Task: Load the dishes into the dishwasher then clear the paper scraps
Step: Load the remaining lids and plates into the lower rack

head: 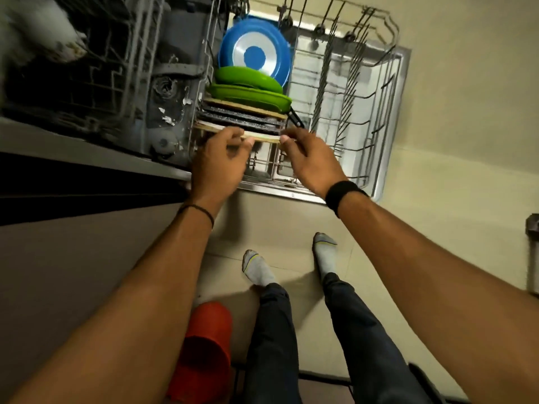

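Two grips, left hand and right hand, pinching tan-edged plate, rack holding upright dishes.

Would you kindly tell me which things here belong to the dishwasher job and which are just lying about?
Job: dishwasher rack, blue plate, green plates, dark square plates, the pale plate gripped by the left hand and right hand, white paper scraps inside the machine.
Lying about: red bucket on the floor, blurred white thing top left.
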Action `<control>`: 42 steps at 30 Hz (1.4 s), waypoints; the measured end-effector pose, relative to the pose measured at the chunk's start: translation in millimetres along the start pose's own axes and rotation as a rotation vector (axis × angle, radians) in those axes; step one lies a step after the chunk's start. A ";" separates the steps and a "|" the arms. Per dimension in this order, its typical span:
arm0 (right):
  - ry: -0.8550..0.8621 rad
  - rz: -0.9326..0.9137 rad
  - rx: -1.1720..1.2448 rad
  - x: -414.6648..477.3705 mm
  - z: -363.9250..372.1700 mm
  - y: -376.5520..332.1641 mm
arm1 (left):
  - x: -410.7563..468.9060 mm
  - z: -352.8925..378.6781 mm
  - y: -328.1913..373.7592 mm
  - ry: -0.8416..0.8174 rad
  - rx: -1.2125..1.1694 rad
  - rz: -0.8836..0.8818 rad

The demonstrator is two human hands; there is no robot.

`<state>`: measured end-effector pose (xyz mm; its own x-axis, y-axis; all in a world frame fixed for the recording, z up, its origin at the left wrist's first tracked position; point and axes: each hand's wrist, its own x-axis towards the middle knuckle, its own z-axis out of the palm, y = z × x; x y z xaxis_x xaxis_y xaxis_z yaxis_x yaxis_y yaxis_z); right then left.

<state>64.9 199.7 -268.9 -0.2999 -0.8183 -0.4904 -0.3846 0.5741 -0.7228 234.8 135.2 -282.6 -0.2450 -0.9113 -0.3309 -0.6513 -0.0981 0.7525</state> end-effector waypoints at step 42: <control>-0.158 -0.195 0.311 -207.1 -444.2 18.6 | -225.5 163.7 415.6 0.147 -0.538 -0.040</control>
<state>-267.9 392.4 35.4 -0.1005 -0.9193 -0.3805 -0.1314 0.3913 -0.9108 -98.2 365.4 11.6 -0.1002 -0.9451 -0.3109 -0.1904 -0.2885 0.9384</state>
